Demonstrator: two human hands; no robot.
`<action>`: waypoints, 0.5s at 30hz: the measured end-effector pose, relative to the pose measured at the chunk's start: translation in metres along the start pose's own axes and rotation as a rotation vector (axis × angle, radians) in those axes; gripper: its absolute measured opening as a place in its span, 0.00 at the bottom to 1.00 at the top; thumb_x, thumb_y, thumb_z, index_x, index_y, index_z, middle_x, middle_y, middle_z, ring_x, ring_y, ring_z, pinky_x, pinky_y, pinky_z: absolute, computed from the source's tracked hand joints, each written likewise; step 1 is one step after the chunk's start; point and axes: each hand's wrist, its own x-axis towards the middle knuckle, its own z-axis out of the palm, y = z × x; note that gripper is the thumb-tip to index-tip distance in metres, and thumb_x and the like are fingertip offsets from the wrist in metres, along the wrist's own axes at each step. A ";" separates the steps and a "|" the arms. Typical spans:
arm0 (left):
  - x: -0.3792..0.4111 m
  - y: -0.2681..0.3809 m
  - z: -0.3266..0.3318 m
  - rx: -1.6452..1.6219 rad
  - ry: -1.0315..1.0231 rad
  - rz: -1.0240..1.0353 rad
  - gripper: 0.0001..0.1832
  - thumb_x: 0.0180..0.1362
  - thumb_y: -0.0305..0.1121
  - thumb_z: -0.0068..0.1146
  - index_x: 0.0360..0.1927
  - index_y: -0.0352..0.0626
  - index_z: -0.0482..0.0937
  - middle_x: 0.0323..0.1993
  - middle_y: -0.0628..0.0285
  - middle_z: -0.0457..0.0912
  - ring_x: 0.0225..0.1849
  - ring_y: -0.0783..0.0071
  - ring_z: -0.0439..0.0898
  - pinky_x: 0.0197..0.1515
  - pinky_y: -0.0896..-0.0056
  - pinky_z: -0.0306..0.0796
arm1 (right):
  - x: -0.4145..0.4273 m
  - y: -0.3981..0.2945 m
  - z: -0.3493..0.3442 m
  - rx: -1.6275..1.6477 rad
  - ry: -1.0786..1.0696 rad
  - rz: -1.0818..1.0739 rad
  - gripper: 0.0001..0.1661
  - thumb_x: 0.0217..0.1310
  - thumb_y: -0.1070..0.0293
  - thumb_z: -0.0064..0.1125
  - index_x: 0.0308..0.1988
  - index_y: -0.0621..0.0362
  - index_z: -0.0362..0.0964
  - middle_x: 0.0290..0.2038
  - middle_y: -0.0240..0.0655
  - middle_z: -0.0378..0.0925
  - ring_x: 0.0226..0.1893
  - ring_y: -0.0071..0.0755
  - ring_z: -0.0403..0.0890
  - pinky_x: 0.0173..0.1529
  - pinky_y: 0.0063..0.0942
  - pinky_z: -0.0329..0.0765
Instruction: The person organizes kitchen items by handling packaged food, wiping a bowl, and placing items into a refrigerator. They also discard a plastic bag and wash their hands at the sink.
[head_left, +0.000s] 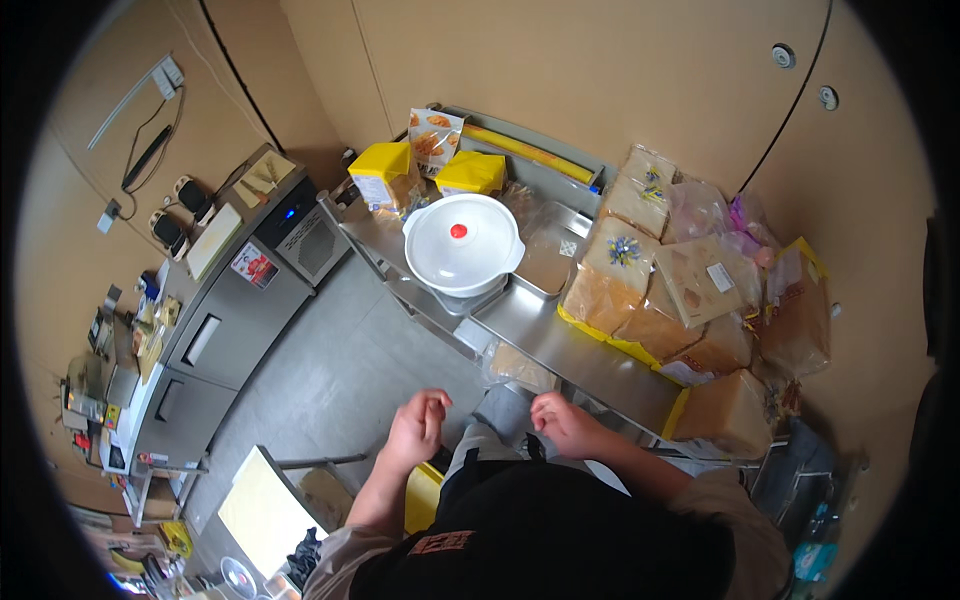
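My left hand (420, 429) hangs before my body with its fingers curled, and I see nothing in it. Opposite it, my right hand (564, 426) is also loosely curled, with no object visible in its fingers. A black apron (555, 532) covers my front, below and between both hands. Just beyond my right hand, a clear bag with a light brown item (517, 366) sits low at the steel worktable (577, 360). Farther ahead on that table stands a large white lidded pot (461, 259) with a red knob, apart from both hands.
Bagged sliced bread loaves (611, 277) crowd the table's right side, with a flat box (697, 281) on top. A steel tray (546, 262) lies beside the pot. Yellow-topped packages (382, 176) stand behind it. At left is a steel undercounter refrigerator (225, 322); a pale board (266, 514) is lower left.
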 end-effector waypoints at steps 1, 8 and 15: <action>0.024 -0.011 -0.005 -0.035 0.035 0.027 0.11 0.70 0.29 0.38 0.39 0.38 0.73 0.20 0.61 0.74 0.22 0.72 0.74 0.28 0.71 0.69 | 0.004 0.005 -0.005 0.011 0.073 0.080 0.13 0.64 0.77 0.45 0.49 0.60 0.64 0.36 0.38 0.74 0.34 0.29 0.76 0.42 0.29 0.74; 0.198 -0.082 -0.067 -0.099 0.044 0.108 0.07 0.70 0.28 0.42 0.43 0.37 0.72 0.27 0.65 0.74 0.27 0.80 0.70 0.32 0.77 0.67 | 0.066 0.022 -0.031 0.277 0.458 0.474 0.12 0.68 0.68 0.48 0.48 0.61 0.68 0.39 0.36 0.75 0.33 0.28 0.77 0.40 0.28 0.76; 0.357 -0.188 -0.174 -0.478 0.094 -0.103 0.08 0.68 0.29 0.46 0.48 0.40 0.73 0.37 0.64 0.76 0.37 0.77 0.75 0.41 0.75 0.69 | 0.200 -0.031 -0.034 0.140 0.723 0.357 0.10 0.67 0.71 0.49 0.46 0.62 0.70 0.34 0.36 0.77 0.32 0.25 0.77 0.38 0.26 0.76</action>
